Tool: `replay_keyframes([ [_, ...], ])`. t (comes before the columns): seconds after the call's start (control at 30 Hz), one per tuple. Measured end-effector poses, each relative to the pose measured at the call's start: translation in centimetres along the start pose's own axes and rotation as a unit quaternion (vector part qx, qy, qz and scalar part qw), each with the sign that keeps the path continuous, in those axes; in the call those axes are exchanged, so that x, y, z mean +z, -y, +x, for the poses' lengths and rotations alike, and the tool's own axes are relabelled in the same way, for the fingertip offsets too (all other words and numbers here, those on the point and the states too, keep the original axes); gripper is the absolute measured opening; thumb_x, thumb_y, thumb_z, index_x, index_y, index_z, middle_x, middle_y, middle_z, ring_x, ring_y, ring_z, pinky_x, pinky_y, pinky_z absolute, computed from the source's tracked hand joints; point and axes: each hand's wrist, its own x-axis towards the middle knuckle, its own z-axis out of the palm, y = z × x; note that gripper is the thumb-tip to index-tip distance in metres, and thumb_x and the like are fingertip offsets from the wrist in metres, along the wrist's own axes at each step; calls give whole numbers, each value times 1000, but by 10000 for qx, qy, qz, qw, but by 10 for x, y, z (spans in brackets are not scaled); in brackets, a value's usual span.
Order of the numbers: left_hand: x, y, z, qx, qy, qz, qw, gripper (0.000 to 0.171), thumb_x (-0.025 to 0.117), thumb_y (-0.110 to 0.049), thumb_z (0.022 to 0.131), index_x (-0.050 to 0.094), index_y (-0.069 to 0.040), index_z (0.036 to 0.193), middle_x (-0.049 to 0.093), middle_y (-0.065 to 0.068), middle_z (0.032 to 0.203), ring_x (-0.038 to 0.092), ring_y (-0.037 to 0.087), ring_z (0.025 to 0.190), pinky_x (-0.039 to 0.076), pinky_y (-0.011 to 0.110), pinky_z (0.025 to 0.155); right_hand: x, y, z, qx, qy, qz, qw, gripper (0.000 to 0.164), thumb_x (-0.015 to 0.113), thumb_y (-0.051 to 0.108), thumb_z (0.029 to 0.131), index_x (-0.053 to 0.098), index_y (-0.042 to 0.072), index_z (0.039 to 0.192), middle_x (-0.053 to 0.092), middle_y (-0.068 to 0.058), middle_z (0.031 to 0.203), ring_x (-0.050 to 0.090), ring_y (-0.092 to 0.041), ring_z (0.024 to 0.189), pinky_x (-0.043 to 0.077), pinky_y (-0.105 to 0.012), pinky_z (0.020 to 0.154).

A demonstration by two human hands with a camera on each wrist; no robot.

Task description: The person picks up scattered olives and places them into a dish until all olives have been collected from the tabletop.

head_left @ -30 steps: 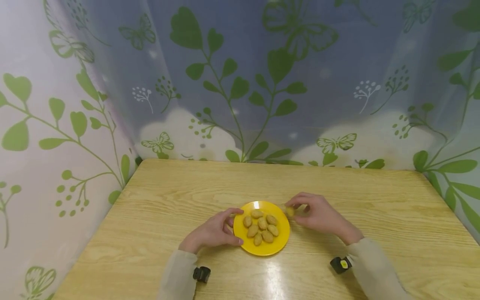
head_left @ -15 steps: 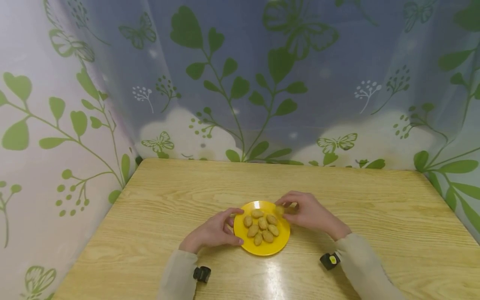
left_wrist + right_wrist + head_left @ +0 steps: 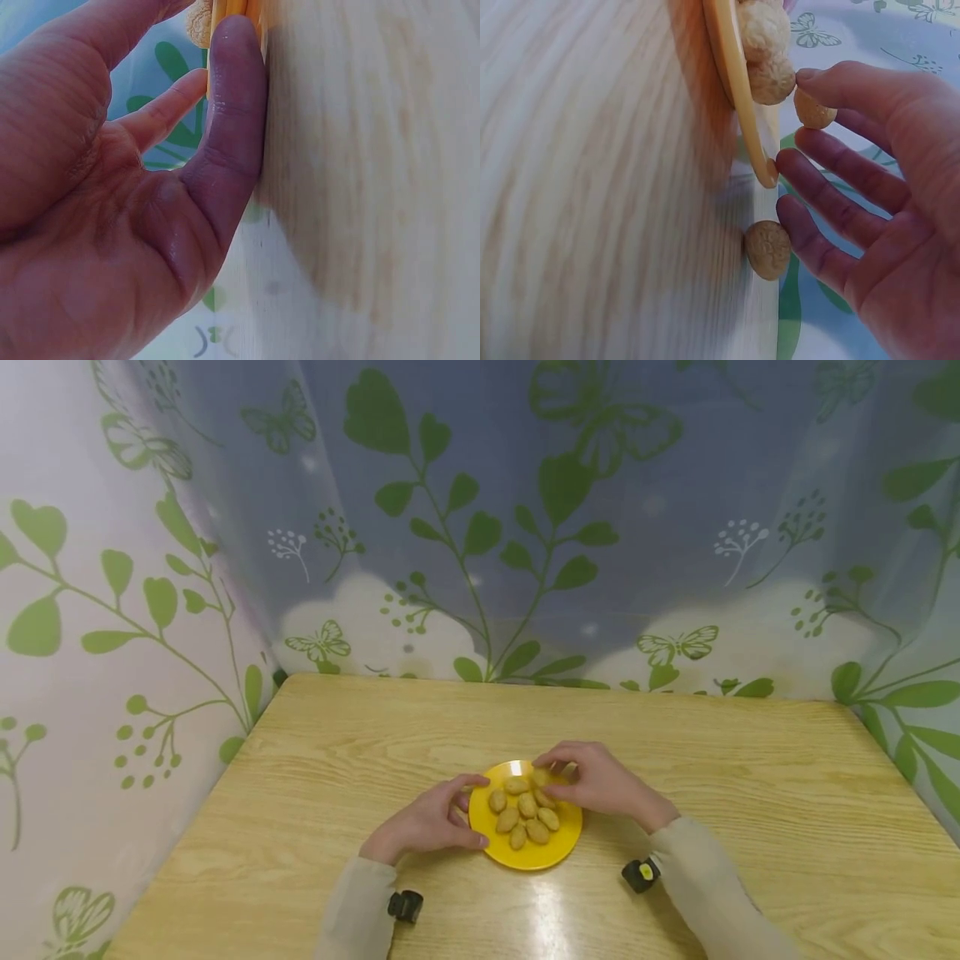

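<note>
A round yellow plate lies on the table, bearing several walnuts in a loose cluster. My left hand holds the plate's left rim, thumb at the near side and a finger at the far side; the left wrist view shows a fingertip against the plate's edge. Over the plate's far right part, my right hand pinches one walnut between thumb and fingers. Another walnut sits on the table beyond the rim in the right wrist view; in the head view it is not visible.
The wood-grain table extends around the plate on all sides. Behind it hangs a blue and white curtain printed with green leaves and butterflies, and a similar one hangs at left. Black wrist cameras sit at both sleeves.
My right hand has moved left from beside the plate to over its far right part, carrying the pinched walnut. My left hand and the plate have stayed in place.
</note>
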Motion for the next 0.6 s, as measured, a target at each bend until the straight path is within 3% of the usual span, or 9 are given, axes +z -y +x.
replay_keyframes([
  [0.23, 0, -2, -1, -46, 9, -6, 10000, 80, 87, -21, 82, 46, -19, 151, 58, 9, 112, 67, 14, 82, 55, 28, 76, 2, 3, 4, 111, 167, -9, 9998, 32, 79, 21, 89, 74, 14, 119, 74, 1, 110, 66, -13, 95, 56, -28, 82],
  [0.6, -1, -4, -1, -31, -3, 41, 10000, 80, 86, -20, 83, 45, -17, 151, 58, 9, 110, 66, 13, 80, 54, 27, 75, 4, 4, 6, 160, 326, 40, 9993, 27, 76, 22, 91, 75, 15, 116, 75, 2, 108, 67, -14, 97, 56, -35, 87],
])
